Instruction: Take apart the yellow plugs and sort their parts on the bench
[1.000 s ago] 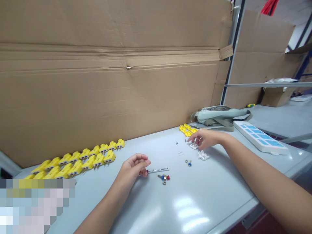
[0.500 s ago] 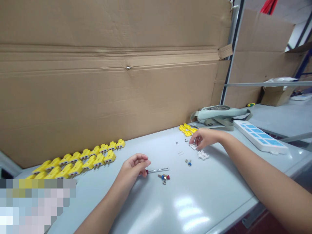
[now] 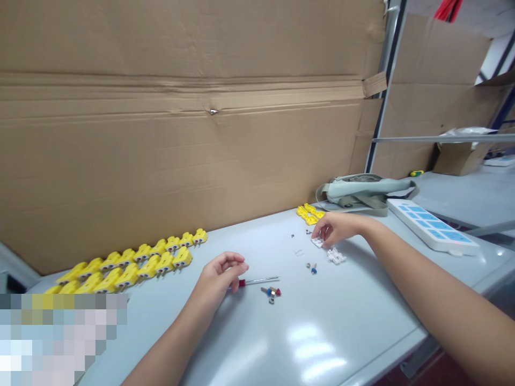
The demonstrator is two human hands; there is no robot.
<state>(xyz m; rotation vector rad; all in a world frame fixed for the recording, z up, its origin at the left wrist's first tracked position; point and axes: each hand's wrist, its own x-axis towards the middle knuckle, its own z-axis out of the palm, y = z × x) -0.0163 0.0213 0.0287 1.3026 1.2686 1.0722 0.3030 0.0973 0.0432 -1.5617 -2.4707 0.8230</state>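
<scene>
My left hand [image 3: 222, 272] hovers with loosely bent fingers over the red handle of a screwdriver [image 3: 261, 280], which lies on the table; the hand covers part of the handle. Just past the screwdriver's shaft sits a small cluster of brass, blue and red terminal parts [image 3: 272, 292]. At the back right, the fingers of my right hand [image 3: 330, 228] close on a white plastic insert [image 3: 317, 243]. A similar white plastic piece [image 3: 336, 256] lies to the right of it. Nearby are a blue-headed metal part [image 3: 314, 269] and several tiny screws [image 3: 308, 232].
Yellow plugs [image 3: 129, 274] stand in two rows at the left. Several yellow housing halves [image 3: 309, 214] lie behind my right hand. A pale green bag [image 3: 360, 192] and a white board with blue panels [image 3: 432, 225] occupy the right. Cardboard [image 3: 181, 161] walls off the back.
The white insert has shifted slightly left with my right hand. Slightly more of the screwdriver's red handle shows beside my left hand, and the whole view has moved a little.
</scene>
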